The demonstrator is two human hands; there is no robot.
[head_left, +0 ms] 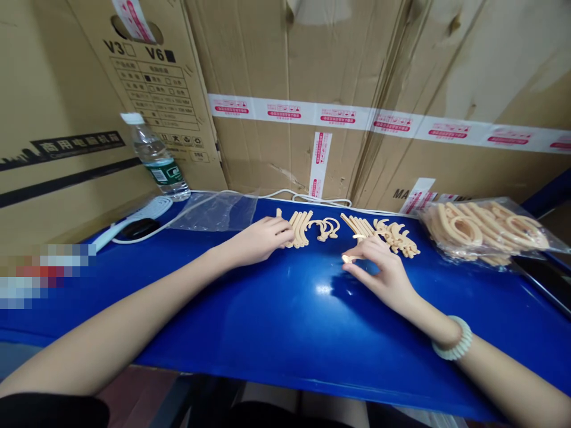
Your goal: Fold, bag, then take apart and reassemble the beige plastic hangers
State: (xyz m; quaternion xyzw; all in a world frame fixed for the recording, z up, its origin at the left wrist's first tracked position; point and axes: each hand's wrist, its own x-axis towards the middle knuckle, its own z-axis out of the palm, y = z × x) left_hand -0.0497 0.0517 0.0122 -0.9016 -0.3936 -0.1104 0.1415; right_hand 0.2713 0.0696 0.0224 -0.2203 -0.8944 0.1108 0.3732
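Watching through the head camera, I see both hands at work over the glossy blue tabletop (267, 321). The left hand (261, 239) lies loosely open, gripping nothing, its fingertips touching the near end of a row of straight peach-coloured plastic sticks (300, 228) at about 12 o'clock. The right hand (384, 272) is closed in a pinch, with thumb and forefinger on one small peach-coloured plastic piece (348, 258) held just above the tabletop, at 1 o'clock from centre.

As I judge it, the sorting is partly done. Four groups already lie side by side along the far edge: the sticks under the left hand, a few curved peach hooks (326, 227) just to their right, a second row of sticks (359, 226) and a second cluster of curved hooks (400, 239) just beyond the right hand. A good deal seems left, since a clear plastic bag full of peach rings and strips (486, 232) sits at 2 o'clock. An empty-looking clear bag (214, 211) lies at 11 o'clock. Near it, at 10 o'clock, stand a plastic water bottle (156, 157) and a white power strip (138, 217), with brown cardboard boxes (312, 89) behind.
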